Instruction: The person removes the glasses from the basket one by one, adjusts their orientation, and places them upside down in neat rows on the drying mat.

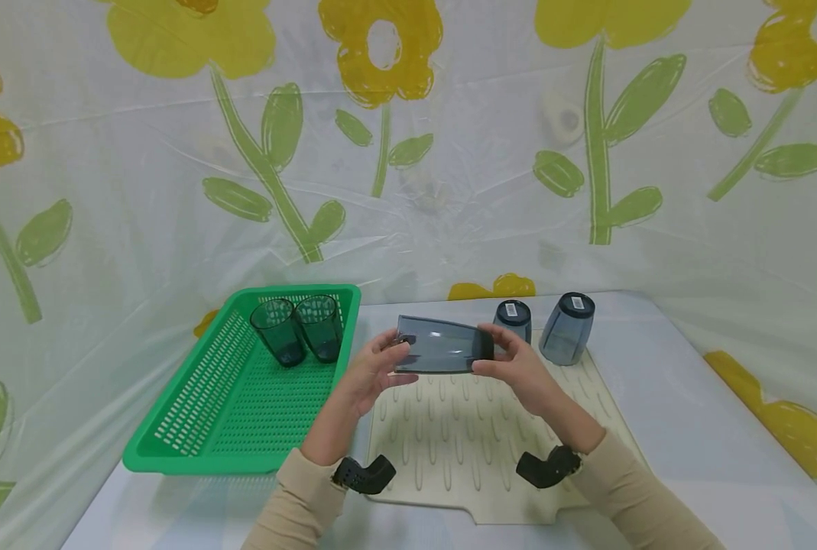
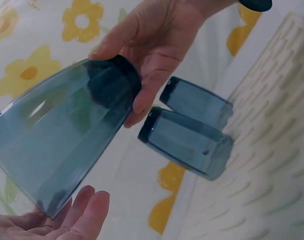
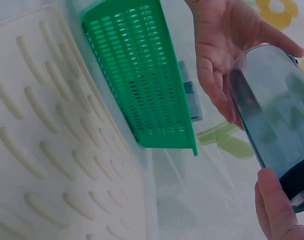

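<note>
A blue-grey tinted drinking glass [image 1: 442,345] lies sideways in the air above the draining mat [image 1: 442,451], held between both hands. My left hand [image 1: 374,370] holds it at the rim, with the thumb on the near side. At the other end my right hand [image 1: 518,367] grips the dark, thick base between thumb and fingers. In the left wrist view the glass [image 2: 56,130] tilts, rim toward the left hand [image 2: 66,222]. The right wrist view shows a label on the base of the glass [image 3: 277,110].
Two similar glasses stand upside down at the mat's back right, a nearer glass [image 1: 568,328] and another glass [image 1: 513,317] partly behind the right hand. A green perforated basket [image 1: 174,462] on the left holds two glasses [image 1: 277,332]. Flowered sheeting [image 1: 477,153] hangs behind the table.
</note>
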